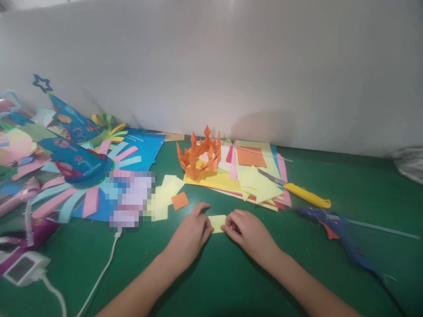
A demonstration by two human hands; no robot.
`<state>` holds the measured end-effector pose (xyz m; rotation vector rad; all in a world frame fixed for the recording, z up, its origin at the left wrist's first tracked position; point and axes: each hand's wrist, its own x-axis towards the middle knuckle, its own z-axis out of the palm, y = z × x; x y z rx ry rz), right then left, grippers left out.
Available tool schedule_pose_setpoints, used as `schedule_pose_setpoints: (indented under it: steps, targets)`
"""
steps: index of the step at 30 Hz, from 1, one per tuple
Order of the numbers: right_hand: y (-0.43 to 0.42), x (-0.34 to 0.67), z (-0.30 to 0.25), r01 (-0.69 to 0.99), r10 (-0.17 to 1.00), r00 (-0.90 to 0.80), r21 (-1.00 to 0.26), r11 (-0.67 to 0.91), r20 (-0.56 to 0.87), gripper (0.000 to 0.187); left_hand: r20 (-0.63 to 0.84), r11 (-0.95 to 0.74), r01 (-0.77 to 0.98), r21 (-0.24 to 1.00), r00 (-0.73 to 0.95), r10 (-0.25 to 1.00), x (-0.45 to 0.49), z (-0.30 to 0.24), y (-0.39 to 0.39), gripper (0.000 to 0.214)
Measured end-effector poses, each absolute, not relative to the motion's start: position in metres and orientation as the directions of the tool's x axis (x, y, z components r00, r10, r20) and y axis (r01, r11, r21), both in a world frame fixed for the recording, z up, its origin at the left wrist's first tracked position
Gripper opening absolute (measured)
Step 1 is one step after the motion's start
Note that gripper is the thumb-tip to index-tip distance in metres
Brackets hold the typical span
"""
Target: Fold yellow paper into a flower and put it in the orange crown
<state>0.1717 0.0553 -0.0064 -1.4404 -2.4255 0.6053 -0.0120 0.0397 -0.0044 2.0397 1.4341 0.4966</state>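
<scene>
Both of my hands rest on the green table [231, 281], pressing a small pale yellow paper piece [217, 222] between them. My left hand [191, 231] has its fingers curled onto the paper's left edge. My right hand [247, 231] pinches the paper's right edge with bent fingers. Just beyond the paper lies a small orange paper square [180, 200] beside several pale yellow squares [165, 196]. An orange folded paper crown [200, 154] stands farther back, on a stack of coloured paper sheets [254, 174].
A yellow-handled knife [299, 191] lies on the paper stack's right. A blue glue gun [337, 231] lies at right, with a glue stick [383, 229]. Blue party hats and paper strips [76, 163] crowd the left. A white cable [99, 275] and plug adapter [24, 268] sit front left.
</scene>
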Motion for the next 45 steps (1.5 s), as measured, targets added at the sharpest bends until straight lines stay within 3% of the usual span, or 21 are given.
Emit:
schedule_pose_setpoints:
  steps: [6,14,19,28,37,45]
  targets:
    - [0.055,0.171,-0.008,0.776,0.878,-0.478,-0.467,0.425,0.005,0.015,-0.037,-0.225,0.710,0.668,0.333,0.942,-0.012,-0.003,0.039,0.008]
    - [0.055,0.171,-0.008,0.769,0.883,-0.470,-0.488,0.412,0.004,0.011,0.036,-0.308,0.641,0.703,0.401,0.915,-0.017,-0.004,0.039,0.017]
    - [0.057,0.173,-0.007,0.721,0.859,-0.511,-0.533,0.442,0.021,0.001,-0.007,-0.328,0.709,0.625,0.425,0.905,-0.022,-0.002,0.038,0.020]
    - [0.056,0.175,-0.007,0.690,0.831,-0.556,-0.545,0.477,0.023,0.016,0.012,-0.355,0.688,0.633,0.449,0.893,-0.022,0.000,0.040,0.023]
    - [0.061,0.189,0.005,0.570,0.771,-0.636,-0.670,0.476,0.007,0.022,0.064,-0.503,0.662,0.556,0.570,0.819,-0.016,-0.004,0.033,0.032]
    - [0.062,0.190,0.004,0.579,0.840,-0.541,-0.739,0.345,-0.032,0.019,0.065,-0.610,0.672,0.419,0.648,0.759,-0.014,-0.001,0.033,0.033]
